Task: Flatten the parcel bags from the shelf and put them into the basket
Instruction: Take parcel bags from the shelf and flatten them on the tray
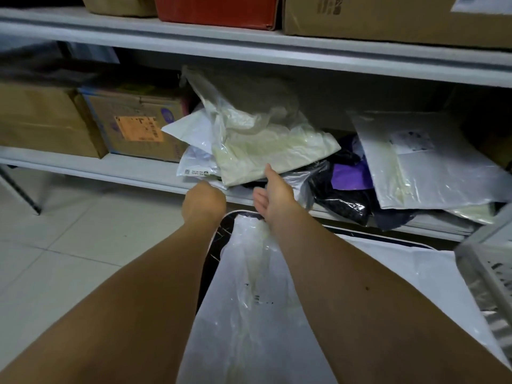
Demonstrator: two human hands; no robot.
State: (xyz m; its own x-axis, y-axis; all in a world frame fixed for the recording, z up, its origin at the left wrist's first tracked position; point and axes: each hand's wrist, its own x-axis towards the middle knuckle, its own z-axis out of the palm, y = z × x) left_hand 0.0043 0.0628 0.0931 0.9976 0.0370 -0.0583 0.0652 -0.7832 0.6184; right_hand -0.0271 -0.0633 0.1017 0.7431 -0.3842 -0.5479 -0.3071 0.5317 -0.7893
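A pile of parcel bags lies on the lower shelf [116,166]. On top is a crumpled pale green translucent bag [263,148]. Small white bags [194,162] lie to its left. A black and purple bag [346,187] and a grey bag [437,173] lie to its right. My right hand [275,199] reaches to the pale bag's front edge, one straight finger touching it. My left hand [204,202] hovers at the shelf edge just below that bag, its fingers hidden behind the back of the hand. Below my arms stands the dark mesh basket [220,231], with a flat white bag [249,300] lying in it.
Cardboard boxes [133,126] fill the left of the lower shelf, and more boxes [388,15] stand on the shelf above. A grey plastic crate [490,275] sits at the right edge. Pale floor tiles [69,245] spread to the left, with a dark metal leg [19,189].
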